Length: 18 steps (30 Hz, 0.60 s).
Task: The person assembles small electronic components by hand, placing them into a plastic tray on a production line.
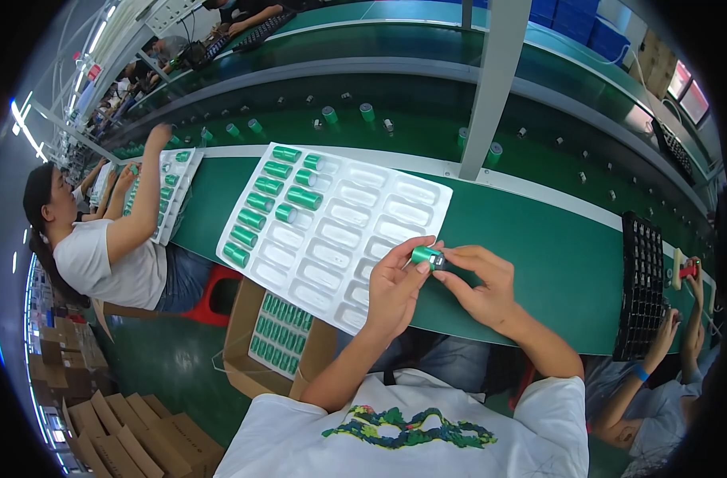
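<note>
One green cylinder (424,255) is pinched between both hands (eleven more fill the white tray (395,211)).

Green cylinder (424,255) mostly covered by left hand (395,287) and right hand (479,283) fingers; the small metal part at its end is too small to identify. Cardboard box (276,338) partly hidden under the table edge (539,319). Co-worker's red item (689,271) unreadable near the rim.

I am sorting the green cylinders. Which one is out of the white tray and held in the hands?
The green cylinder pinched between the left hand and right hand, just right of the white tray. The others lie in tray pockets.
</note>
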Motion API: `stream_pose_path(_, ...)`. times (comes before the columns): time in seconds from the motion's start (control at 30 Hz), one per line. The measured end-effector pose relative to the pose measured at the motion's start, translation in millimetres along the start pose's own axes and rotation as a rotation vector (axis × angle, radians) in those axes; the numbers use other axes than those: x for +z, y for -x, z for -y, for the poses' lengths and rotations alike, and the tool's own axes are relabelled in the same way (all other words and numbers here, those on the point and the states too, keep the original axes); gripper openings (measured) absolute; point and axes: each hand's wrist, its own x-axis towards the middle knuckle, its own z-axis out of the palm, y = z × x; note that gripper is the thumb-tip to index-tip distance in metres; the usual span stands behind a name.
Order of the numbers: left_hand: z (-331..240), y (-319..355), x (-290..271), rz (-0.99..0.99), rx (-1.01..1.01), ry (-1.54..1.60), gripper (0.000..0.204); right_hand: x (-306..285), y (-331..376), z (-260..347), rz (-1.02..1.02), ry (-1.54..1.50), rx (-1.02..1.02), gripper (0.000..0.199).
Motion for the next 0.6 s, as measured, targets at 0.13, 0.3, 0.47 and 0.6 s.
stream_pose_path(0.13, 6, 1, 9, 0.032, 0.027, -0.027, 0.037, 2, 2, 0, 0.031, 0.149, -0.102, 0.029)
stream_pose_path(0.3, 11, -3, -10, 0.052, -0.149, -0.19, 0.034, 10, 9, -11, 0.105, 0.177, -0.354, 0.044)
stream_pose_path(0.47, 13, 1, -17, 0.109, -0.165, -0.367, 0.034, 10, 9, -7, 0.149, 0.161, -0.304, 0.042)
stream_pose_path(0.6, 11, 4, -11, 0.138, -0.072, -0.465, 0.032, 4, 8, -11, 0.197, 0.154, -0.378, 0.039)
